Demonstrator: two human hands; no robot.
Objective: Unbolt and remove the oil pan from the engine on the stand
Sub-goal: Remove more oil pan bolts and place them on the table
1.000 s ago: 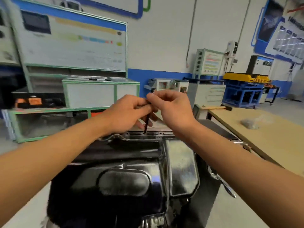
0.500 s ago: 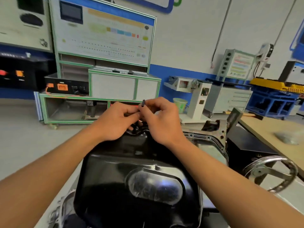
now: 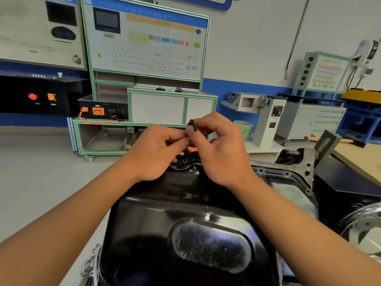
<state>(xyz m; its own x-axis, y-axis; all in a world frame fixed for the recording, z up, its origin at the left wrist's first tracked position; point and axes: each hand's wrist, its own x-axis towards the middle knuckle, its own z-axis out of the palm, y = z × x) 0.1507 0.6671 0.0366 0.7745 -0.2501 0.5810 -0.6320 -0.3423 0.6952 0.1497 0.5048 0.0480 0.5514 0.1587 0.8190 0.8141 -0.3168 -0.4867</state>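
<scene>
now that the view has swung left, both hands have lifted a dark bolt (image 3: 192, 125) clear of the black oil pan (image 3: 185, 213) flange; right hand (image 3: 218, 149) pinches it, left hand (image 3: 156, 151) fingertips closed beside it. pan seemingly remains on the engine.

Two bare forearms, uncovered from lower frame edge to wrist; no sleeves, gloves, watch or rings visible. Left hand (image 3: 156, 153) and right hand (image 3: 222, 149): bare, short unpainted fingernails.
</scene>
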